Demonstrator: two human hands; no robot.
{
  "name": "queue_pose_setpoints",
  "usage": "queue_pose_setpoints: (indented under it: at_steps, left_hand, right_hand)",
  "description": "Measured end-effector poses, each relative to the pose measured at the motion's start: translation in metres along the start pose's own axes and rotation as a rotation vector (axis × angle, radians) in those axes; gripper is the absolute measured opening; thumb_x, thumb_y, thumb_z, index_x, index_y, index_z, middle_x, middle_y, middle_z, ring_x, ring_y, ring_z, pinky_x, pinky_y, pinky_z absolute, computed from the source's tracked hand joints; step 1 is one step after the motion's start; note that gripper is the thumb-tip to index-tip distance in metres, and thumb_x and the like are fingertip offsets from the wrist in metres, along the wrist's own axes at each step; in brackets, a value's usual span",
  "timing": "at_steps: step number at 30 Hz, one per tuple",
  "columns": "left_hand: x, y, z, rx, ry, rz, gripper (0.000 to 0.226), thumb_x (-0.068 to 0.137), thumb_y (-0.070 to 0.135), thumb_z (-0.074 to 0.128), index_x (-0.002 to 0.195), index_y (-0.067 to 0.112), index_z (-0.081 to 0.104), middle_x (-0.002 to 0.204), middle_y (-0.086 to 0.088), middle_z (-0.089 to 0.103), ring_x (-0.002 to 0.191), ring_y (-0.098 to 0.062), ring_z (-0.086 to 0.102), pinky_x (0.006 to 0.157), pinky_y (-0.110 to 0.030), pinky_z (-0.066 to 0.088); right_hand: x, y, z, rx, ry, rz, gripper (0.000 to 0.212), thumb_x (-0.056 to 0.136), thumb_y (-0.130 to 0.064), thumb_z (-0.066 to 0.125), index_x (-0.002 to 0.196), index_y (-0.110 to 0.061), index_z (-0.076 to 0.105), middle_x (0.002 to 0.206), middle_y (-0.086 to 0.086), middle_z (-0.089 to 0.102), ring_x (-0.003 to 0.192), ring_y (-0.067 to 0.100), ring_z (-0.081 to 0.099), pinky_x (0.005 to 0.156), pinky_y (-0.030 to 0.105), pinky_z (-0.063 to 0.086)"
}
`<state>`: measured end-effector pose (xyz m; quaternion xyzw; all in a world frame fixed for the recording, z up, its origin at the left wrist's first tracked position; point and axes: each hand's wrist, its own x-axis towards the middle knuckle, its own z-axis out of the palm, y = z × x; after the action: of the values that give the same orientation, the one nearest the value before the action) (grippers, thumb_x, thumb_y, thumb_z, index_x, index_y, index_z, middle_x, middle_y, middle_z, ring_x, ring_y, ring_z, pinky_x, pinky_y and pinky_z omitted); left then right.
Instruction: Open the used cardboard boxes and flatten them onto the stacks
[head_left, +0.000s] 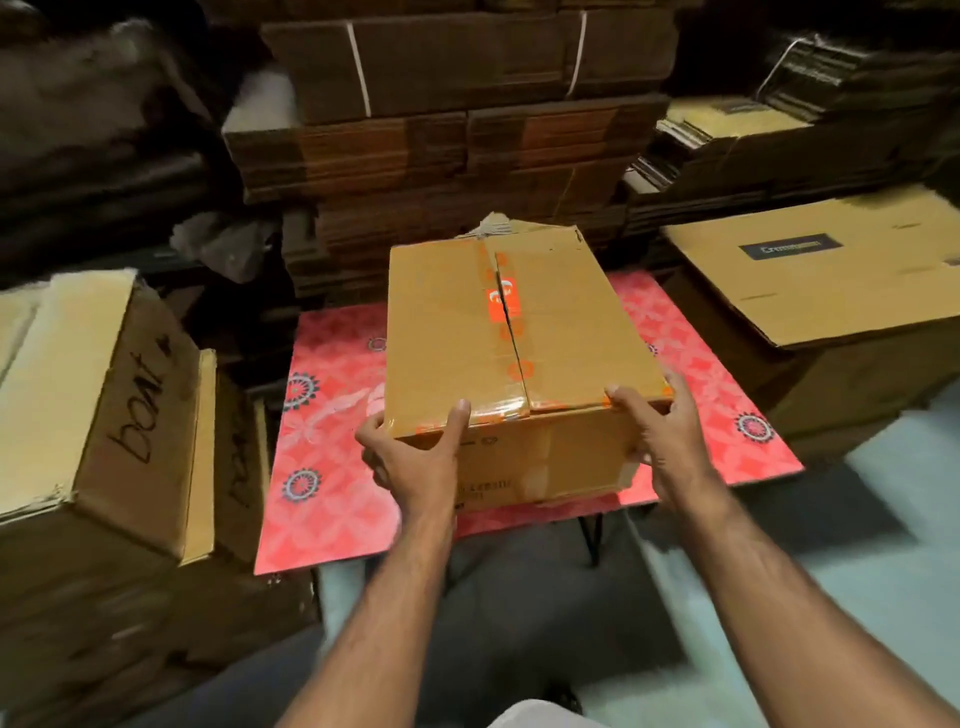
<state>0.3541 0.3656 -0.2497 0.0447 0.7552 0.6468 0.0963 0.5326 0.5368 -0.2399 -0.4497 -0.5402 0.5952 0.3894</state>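
Box (524, 364) hides both hands' lower fingers; side print blurred

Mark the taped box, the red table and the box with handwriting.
taped box (447, 317): head view, top left flap.
red table (332, 467): head view, bare patterned top.
handwritten box (130, 395): head view, written side.

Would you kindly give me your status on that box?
Left hand and right hand grip taped box. Box on pink table. Top seam partly split.

I'm in a cardboard storeroom; strapped bundles of flattened boxes (457, 119) rise ahead of me; used cartons (104, 395) crowd a small pink-topped table (332, 467).
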Motion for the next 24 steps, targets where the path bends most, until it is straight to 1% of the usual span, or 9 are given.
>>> queue_pose_setpoints:
  at_steps: [2, 4, 5, 10, 14, 16, 18, 21, 24]
  left_hand:
    - [-0.019, -0.006, 0.011, 0.062, 0.009, -0.034, 0.086, 0.063, 0.055, 0.092, 0.116, 0.037, 0.027, 0.123, -0.002, 0.041, 0.119, -0.029, 0.047, 0.098, -0.048, 0.048]
    - [-0.033, -0.014, 0.018, 0.104, 0.024, -0.033, 0.085, 0.065, 0.053, 0.091, 0.117, 0.038, 0.026, 0.125, -0.002, 0.039, 0.119, -0.029, 0.047, 0.097, -0.049, 0.050]
    - [-0.037, -0.017, 0.021, 0.123, 0.014, -0.027, 0.084, 0.066, 0.055, 0.090, 0.118, 0.039, 0.026, 0.126, -0.002, 0.039, 0.120, -0.030, 0.047, 0.097, -0.050, 0.051]
    - [-0.030, -0.019, 0.030, 0.280, -0.126, -0.002, 0.094, 0.069, 0.077, 0.073, 0.137, 0.027, 0.031, 0.131, -0.010, 0.046, 0.119, -0.033, 0.052, 0.100, -0.052, 0.051]
    - [-0.022, -0.004, 0.043, 0.344, -0.138, 0.054, 0.084, 0.088, 0.048, 0.075, 0.154, 0.023, 0.030, 0.143, -0.015, 0.037, 0.129, -0.032, 0.044, 0.104, -0.040, 0.041]
    - [-0.026, -0.004, 0.048, 0.319, -0.144, 0.079, 0.079, 0.089, 0.051, 0.073, 0.154, 0.031, 0.033, 0.145, -0.013, 0.033, 0.132, -0.029, 0.042, 0.109, -0.040, 0.040]
    - [-0.027, -0.007, 0.048, 0.302, -0.162, 0.074, 0.080, 0.083, 0.061, 0.072, 0.151, 0.036, 0.037, 0.145, -0.010, 0.033, 0.133, -0.029, 0.041, 0.111, -0.044, 0.042]
    - [-0.021, -0.011, 0.042, 0.277, -0.190, 0.054, 0.092, 0.073, 0.065, 0.080, 0.150, 0.034, 0.040, 0.146, -0.007, 0.036, 0.128, -0.022, 0.044, 0.108, -0.044, 0.044]
    - [-0.012, -0.014, 0.036, 0.227, -0.210, 0.043, 0.099, 0.056, 0.074, 0.085, 0.140, 0.040, 0.047, 0.145, -0.001, 0.043, 0.126, -0.017, 0.049, 0.106, -0.046, 0.049]
  right_hand:
    - [0.013, 0.016, -0.020, -0.028, -0.028, 0.032, 0.069, 0.073, -0.043, 0.088, 0.134, -0.043, 0.057, 0.122, -0.002, 0.072, 0.108, 0.023, 0.071, 0.071, 0.039, 0.061]
    - [0.022, 0.031, -0.035, -0.042, -0.057, 0.061, 0.067, 0.070, -0.048, 0.089, 0.129, -0.051, 0.057, 0.124, -0.004, 0.071, 0.113, 0.022, 0.069, 0.089, 0.053, 0.061]
    - [0.025, 0.038, -0.040, -0.045, -0.074, 0.076, 0.066, 0.070, -0.048, 0.088, 0.127, -0.053, 0.057, 0.125, -0.005, 0.070, 0.114, 0.020, 0.069, 0.092, 0.054, 0.060]
    - [0.049, 0.041, -0.048, -0.108, -0.146, 0.122, 0.064, 0.081, -0.043, 0.084, 0.133, -0.035, 0.047, 0.122, 0.000, 0.068, 0.111, 0.021, 0.068, 0.092, 0.057, 0.059]
    - [0.062, 0.044, -0.049, -0.182, -0.112, 0.098, 0.080, 0.063, -0.067, 0.079, 0.129, -0.031, 0.052, 0.122, -0.003, 0.068, 0.111, 0.016, 0.068, 0.098, 0.050, 0.057]
    - [0.059, 0.051, -0.053, -0.184, -0.104, 0.087, 0.083, 0.064, -0.071, 0.077, 0.131, -0.027, 0.053, 0.124, -0.004, 0.068, 0.113, 0.013, 0.067, 0.100, 0.048, 0.056]
    - [0.056, 0.053, -0.055, -0.210, -0.103, 0.066, 0.085, 0.065, -0.075, 0.074, 0.132, -0.026, 0.054, 0.125, -0.005, 0.068, 0.115, 0.012, 0.066, 0.102, 0.047, 0.055]
    - [0.053, 0.050, -0.054, -0.282, -0.112, 0.041, 0.082, 0.066, -0.079, 0.068, 0.130, -0.029, 0.054, 0.123, -0.008, 0.067, 0.115, 0.014, 0.064, 0.100, 0.047, 0.055]
    - [0.045, 0.038, -0.052, -0.310, -0.080, 0.023, 0.073, 0.070, -0.074, 0.072, 0.126, -0.030, 0.056, 0.118, -0.009, 0.067, 0.110, 0.014, 0.065, 0.095, 0.048, 0.057]
